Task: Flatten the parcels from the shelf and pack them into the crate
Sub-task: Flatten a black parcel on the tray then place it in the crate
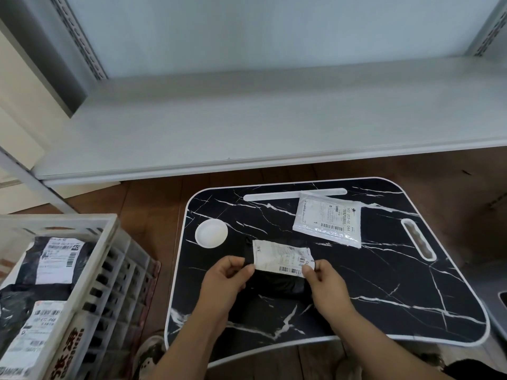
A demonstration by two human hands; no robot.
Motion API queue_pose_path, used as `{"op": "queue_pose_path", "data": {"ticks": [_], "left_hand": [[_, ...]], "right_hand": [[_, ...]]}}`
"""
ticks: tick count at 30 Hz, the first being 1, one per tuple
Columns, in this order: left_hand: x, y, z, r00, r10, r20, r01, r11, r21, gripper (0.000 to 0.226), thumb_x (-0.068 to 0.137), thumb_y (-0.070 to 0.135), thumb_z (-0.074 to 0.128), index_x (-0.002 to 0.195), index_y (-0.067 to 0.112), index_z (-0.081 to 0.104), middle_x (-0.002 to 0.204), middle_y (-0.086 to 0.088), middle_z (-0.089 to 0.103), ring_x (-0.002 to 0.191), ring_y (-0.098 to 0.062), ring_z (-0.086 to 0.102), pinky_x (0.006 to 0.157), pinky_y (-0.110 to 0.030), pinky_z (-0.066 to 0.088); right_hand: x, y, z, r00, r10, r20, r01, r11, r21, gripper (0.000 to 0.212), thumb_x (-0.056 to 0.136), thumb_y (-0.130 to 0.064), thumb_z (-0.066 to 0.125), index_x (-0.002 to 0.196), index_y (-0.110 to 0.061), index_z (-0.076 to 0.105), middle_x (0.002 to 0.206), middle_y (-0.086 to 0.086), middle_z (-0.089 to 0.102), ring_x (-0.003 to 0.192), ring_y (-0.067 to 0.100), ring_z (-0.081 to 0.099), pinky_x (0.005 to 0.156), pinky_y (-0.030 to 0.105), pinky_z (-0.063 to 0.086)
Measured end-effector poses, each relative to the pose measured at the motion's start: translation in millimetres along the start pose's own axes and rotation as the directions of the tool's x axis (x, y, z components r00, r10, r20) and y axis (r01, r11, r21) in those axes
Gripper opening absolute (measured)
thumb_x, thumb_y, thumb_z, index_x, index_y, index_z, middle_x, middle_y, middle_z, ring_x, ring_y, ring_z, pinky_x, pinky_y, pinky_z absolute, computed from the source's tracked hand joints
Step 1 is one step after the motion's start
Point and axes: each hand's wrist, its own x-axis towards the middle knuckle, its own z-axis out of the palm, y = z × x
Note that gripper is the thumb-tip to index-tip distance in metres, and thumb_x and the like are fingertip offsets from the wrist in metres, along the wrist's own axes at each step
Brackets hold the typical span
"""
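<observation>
A small black parcel [277, 283] with a crumpled white shipping label lies near the middle of the black marble-patterned lap table [397, 292]. My left hand [227, 278] pinches its left edge, and my right hand [321, 278] pinches the label's right end. A clear bubble-wrap parcel [327, 218] with a white label lies flat farther back on the table. The white plastic crate [107, 253] stands at the left on the floor, holding two black labelled parcels [52, 259].
The grey shelf board [274, 119] spans the view behind the table, with slotted uprights at both sides. A round white cup recess [211, 233] marks the table's left. Brown wooden floor surrounds the table. A grey bin edge [493, 305] shows at the right.
</observation>
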Motion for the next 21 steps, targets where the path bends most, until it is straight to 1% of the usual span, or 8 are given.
{"op": "queue_pose_path", "data": {"ticks": [4,5,7,9,12,15,18,21], "left_hand": [[2,-1,-5,0.969,0.0,0.246,-0.078,0.949,0.307,0.017,0.09,0.011,0.063,0.099,0.025,0.063,0.088,0.006,0.071,0.054,-0.005,0.052,0.06,-0.018,0.045],[4,0,-5,0.962,0.017,0.273,-0.153,0.861,0.484,0.017,0.091,0.015,0.063,0.098,0.029,0.06,0.09,0.009,0.069,0.059,-0.004,0.056,0.063,-0.016,0.045],[10,1,-7,0.953,0.087,0.291,-0.291,0.54,0.79,0.014,0.092,0.026,0.061,0.083,0.033,0.052,0.08,0.013,0.059,0.071,-0.006,0.057,0.068,-0.019,0.044],[12,0,-10,0.951,0.145,0.271,-0.307,0.384,0.871,0.02,0.093,0.033,0.058,0.075,0.03,0.049,0.075,0.011,0.054,0.077,-0.011,0.055,0.069,-0.025,0.043],[14,-3,-13,0.955,0.124,0.27,-0.298,0.384,0.874,0.017,0.091,0.038,0.059,0.1,0.025,0.064,0.092,0.009,0.064,0.088,-0.012,0.059,0.076,-0.027,0.048],[10,-1,-17,0.976,0.025,0.217,-0.2,0.499,0.843,0.026,0.084,0.044,0.067,0.074,0.023,0.055,0.075,0.011,0.051,0.07,-0.004,0.048,0.061,-0.018,0.037],[14,-7,-21,0.986,-0.014,0.168,-0.153,0.343,0.927,0.04,0.083,0.046,0.066,0.061,0.022,0.043,0.069,0.007,0.046,0.064,-0.006,0.045,0.063,-0.025,0.04],[12,2,-23,0.989,-0.107,0.099,-0.066,0.274,0.96,0.033,0.074,0.045,0.075,0.082,0.023,0.052,0.091,0.006,0.053,0.085,-0.012,0.055,0.074,-0.026,0.045]], "right_hand": [[1,1,2,0.996,0.027,0.085,-0.036,0.994,0.1,0.007,0.093,-0.02,0.063,0.095,-0.02,0.056,0.089,0.0,0.072,0.084,0.014,0.066,0.081,0.035,0.053],[2,2,3,0.996,0.021,0.082,-0.029,0.995,0.094,0.009,0.092,-0.016,0.063,0.095,-0.021,0.057,0.089,-0.002,0.073,0.087,0.013,0.067,0.084,0.036,0.053],[4,3,2,1.0,0.004,0.024,-0.005,1.0,0.031,0.009,0.092,-0.014,0.063,0.091,-0.022,0.058,0.087,-0.004,0.073,0.087,0.013,0.068,0.085,0.037,0.053],[4,3,0,1.0,-0.008,-0.011,0.007,1.0,-0.024,0.009,0.092,-0.015,0.062,0.089,-0.023,0.058,0.086,-0.007,0.072,0.086,0.012,0.068,0.084,0.035,0.052],[3,2,-1,0.998,-0.049,0.028,0.051,0.998,-0.045,0.009,0.091,-0.02,0.064,0.093,-0.025,0.057,0.09,-0.011,0.072,0.088,0.008,0.066,0.085,0.032,0.052],[2,0,-4,0.986,-0.076,0.148,0.096,0.986,-0.135,0.02,0.091,-0.021,0.066,0.104,-0.029,0.052,0.101,-0.013,0.068,0.097,0.006,0.062,0.087,0.025,0.048],[7,3,-7,0.982,-0.061,0.179,0.106,0.962,-0.251,0.031,0.089,-0.017,0.067,0.115,-0.025,0.052,0.095,-0.005,0.069,0.09,0.009,0.063,0.083,0.026,0.05],[6,2,-10,0.994,-0.049,0.099,0.075,0.958,-0.275,0.041,0.091,-0.021,0.064,0.129,-0.018,0.048,0.092,-0.003,0.066,0.088,0.014,0.063,0.081,0.029,0.048]]}}
